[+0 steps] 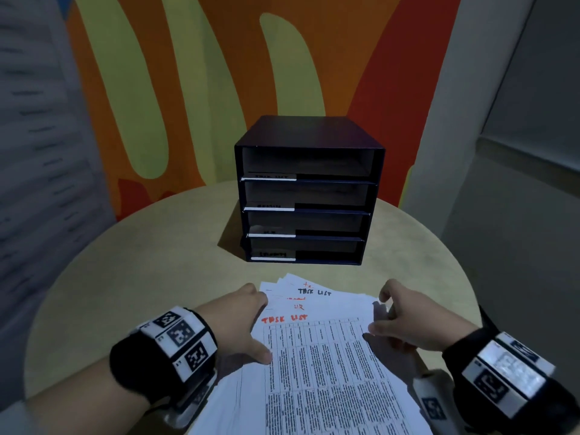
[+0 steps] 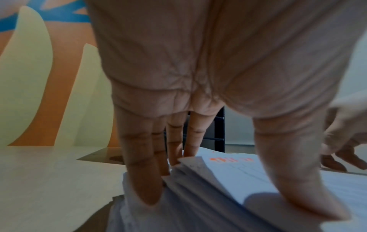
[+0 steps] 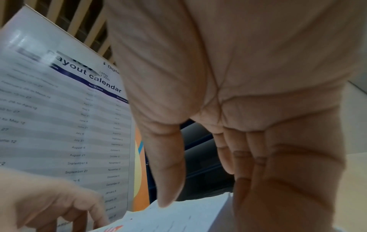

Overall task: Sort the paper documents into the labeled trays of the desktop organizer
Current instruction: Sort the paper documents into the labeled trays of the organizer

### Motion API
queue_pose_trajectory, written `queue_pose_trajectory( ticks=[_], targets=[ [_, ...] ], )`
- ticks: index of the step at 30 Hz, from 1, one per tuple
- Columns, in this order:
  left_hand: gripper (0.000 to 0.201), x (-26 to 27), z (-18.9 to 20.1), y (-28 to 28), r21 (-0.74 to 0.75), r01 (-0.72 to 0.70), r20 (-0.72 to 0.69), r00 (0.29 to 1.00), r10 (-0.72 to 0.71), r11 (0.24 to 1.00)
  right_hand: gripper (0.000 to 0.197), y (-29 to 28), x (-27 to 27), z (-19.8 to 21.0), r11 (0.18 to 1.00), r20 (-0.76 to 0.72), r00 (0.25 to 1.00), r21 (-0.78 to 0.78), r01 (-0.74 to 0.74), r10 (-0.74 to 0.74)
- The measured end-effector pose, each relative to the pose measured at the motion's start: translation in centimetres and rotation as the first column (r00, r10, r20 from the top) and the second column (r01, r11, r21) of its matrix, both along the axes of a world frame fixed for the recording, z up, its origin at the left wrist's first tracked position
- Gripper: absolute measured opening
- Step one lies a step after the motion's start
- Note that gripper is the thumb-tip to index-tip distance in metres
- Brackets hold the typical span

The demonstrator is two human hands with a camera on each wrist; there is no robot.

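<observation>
Underneath, pale round table [image 1: 131,265], mural wall [image 1: 188,89] behind; both hands' grip seemingly spread.

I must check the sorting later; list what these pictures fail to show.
- Lower tray labels on the organizer: head view, blurred.
- Sheets under the top page of the paper stack: covered, bottom cut off.
- Left hand fingertips: head view, hidden behind the hand.
</observation>
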State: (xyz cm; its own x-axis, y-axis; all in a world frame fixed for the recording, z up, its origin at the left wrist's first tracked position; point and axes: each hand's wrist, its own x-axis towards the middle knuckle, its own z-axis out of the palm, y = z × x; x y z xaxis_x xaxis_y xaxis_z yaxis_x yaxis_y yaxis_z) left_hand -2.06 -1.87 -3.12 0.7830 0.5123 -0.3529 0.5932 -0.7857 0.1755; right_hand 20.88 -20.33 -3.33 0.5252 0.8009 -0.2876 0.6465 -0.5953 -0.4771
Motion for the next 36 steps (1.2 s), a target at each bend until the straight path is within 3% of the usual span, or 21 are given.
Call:
queue_pose_trajectory(
  ticks=[3, 9, 17, 22, 26, 29, 32, 36],
  targets=[
    [0.077, 0.1, -0.1, -0.1, 0.016, -0.025, 0.015, 1.0, 0.025, 1.0, 0.049, -0.2, -0.4, -0.3, 1.0, -0.004, 1.0, -0.005, -0.008, 0.008],
    [0.072, 0.3, -0.4, -0.2, 0.072, -0.069, 0.065, 0.996, 0.065, 0.995, 0.061, 0.4, -1.3, -0.7, 0.991, 0.128, 0.988, -0.112, -0.069, 0.084],
    [0.072, 0.8, 0.1, -0.3, 0.057, -0.118, 0.072, 0.991, 0.114, 0.991, 0.067, 1.0, -1.2, -0.2, 0.982, 0.101, 0.992, -0.178, -0.056, 0.075],
    [0.057, 0.5, 0.0, -0.2, 0.043, -0.129, 0.105, 0.987, 0.124, 0.991, 0.065, 0.9, -1.1, -0.3, 0.984, 0.084, 0.995, -0.172, -0.046, 0.061],
    [0.022, -0.1, 0.2, 0.7, -0.003, -0.122, 0.22, 0.968, 0.12, 0.992, 0.062, 0.6, -1.1, -0.6, 0.987, 0.086, 0.995, -0.154, -0.045, 0.059],
    [0.011, -0.8, 0.5, 1.7, -0.141, -0.147, 0.378, 0.906, 0.191, 0.979, 0.06, 0.5, -0.9, -0.5, 0.992, 0.073, 0.996, -0.124, -0.032, 0.041],
    [0.013, -1.3, 0.9, 2.3, -0.258, -0.188, 0.575, 0.758, 0.307, 0.948, 0.054, 0.6, -0.2, -0.4, 0.999, 0.008, 0.999, 0.029, 0.04, -0.041],
    [0.019, -1.6, 1.3, 3.1, -0.423, -0.17, 0.672, 0.599, 0.434, 0.89, 0.033, 0.9, 0.4, -0.4, 0.909, -0.315, 0.941, 0.342, 0.237, -0.127]
  ],
)
